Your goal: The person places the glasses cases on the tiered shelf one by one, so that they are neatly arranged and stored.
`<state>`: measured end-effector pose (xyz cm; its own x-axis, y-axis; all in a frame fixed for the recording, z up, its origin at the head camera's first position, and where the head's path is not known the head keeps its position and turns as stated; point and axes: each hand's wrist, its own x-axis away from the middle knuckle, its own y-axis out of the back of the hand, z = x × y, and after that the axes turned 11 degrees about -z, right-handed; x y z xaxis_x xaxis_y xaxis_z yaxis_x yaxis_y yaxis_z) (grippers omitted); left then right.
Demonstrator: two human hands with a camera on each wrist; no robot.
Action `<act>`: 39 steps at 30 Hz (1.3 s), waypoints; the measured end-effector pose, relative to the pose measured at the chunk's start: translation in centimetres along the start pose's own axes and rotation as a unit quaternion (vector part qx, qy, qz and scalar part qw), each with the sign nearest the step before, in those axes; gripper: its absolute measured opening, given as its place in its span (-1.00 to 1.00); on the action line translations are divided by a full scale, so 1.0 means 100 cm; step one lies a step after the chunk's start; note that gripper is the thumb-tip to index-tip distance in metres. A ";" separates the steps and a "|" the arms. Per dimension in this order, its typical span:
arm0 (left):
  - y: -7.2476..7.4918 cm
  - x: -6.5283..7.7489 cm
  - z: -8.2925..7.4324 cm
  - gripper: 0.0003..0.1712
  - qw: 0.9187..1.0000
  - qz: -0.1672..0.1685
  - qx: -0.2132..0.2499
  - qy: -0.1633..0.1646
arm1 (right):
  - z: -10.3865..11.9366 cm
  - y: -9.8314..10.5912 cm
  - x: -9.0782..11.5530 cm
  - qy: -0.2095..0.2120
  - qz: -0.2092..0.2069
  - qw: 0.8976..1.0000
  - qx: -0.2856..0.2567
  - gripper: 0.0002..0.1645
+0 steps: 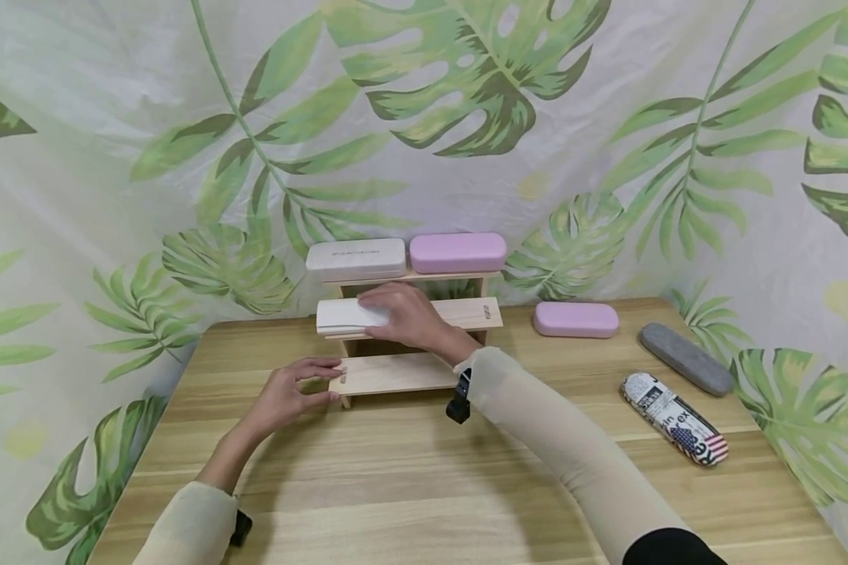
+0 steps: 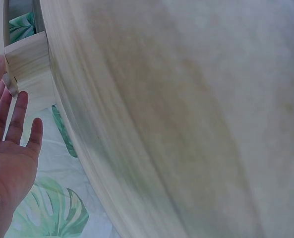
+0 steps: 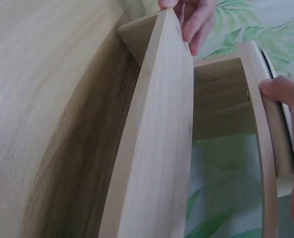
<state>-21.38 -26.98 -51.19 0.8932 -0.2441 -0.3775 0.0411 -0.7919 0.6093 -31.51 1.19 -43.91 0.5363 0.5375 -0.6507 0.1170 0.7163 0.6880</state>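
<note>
A three-step wooden stand (image 1: 396, 375) stands at the back of the table. On its middle step, toward the left, lies a white glasses case (image 1: 342, 315). My right hand (image 1: 404, 314) holds this case, thumb at its front side and fingers over the top; the right wrist view shows the thumb against the case's side (image 3: 274, 134). My left hand (image 1: 293, 396) holds the left end of the lowest step, thumb at the front edge and fingers toward the back. In the left wrist view the other fingers (image 2: 18, 116) are extended.
A light grey glasses case (image 1: 356, 259) and a pink one (image 1: 458, 253) sit on the top step. Right of the stand lie another pink case (image 1: 575, 320), a dark grey case (image 1: 685, 359) and a newspaper-print case (image 1: 674, 420). A leaf-patterned cloth (image 1: 459, 180) hangs behind.
</note>
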 end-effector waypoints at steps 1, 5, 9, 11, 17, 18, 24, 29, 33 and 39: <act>0.000 0.000 0.000 -0.57 1.000 0.000 0.000 -0.001 | 0.000 0.000 0.000 -0.001 0.000 1.000 0.000 -0.40; 0.000 -0.001 0.001 -0.57 1.000 0.002 -0.003 -0.002 | 0.003 0.000 -0.002 -0.005 0.001 1.000 -0.001 -0.40; 0.001 -0.001 0.000 -0.57 1.000 0.002 -0.007 0.001 | 0.004 -0.002 -0.004 -0.008 0.002 1.000 0.002 -0.41; 0.002 -0.001 -0.001 -0.57 1.000 0.002 -0.009 0.003 | 0.004 -0.003 -0.004 -0.008 0.002 1.000 0.002 -0.41; 0.003 -0.001 -0.001 -0.56 1.000 0.002 -0.006 0.007 | 0.007 -0.004 -0.006 -0.008 0.001 1.000 -0.001 -0.41; 0.003 -0.001 -0.001 -0.56 1.000 0.002 -0.006 0.006 | 0.008 -0.004 -0.006 -0.009 0.001 1.000 -0.001 -0.41; 0.003 0.000 -0.001 -0.56 1.000 0.005 -0.010 0.008 | 0.009 -0.005 -0.007 -0.010 0.005 1.000 0.002 -0.42; 0.002 -0.001 -0.002 -0.55 1.000 0.007 -0.010 0.003 | 0.009 -0.005 -0.007 -0.015 0.008 1.000 0.002 -0.41; 0.000 -0.001 -0.003 -0.55 1.000 0.009 -0.011 -0.002 | 0.008 -0.006 -0.007 -0.019 0.012 1.000 0.008 -0.40; 0.001 0.000 -0.004 -0.55 1.000 0.001 -0.009 -0.002 | 0.010 -0.007 -0.010 -0.022 0.015 1.000 0.009 -0.38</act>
<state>-21.22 -26.86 -50.82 0.8914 -0.2484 -0.3790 0.0471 -0.7811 0.6227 -31.27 -0.26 -43.45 0.5759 0.5380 -0.6155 0.1160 0.6915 0.7130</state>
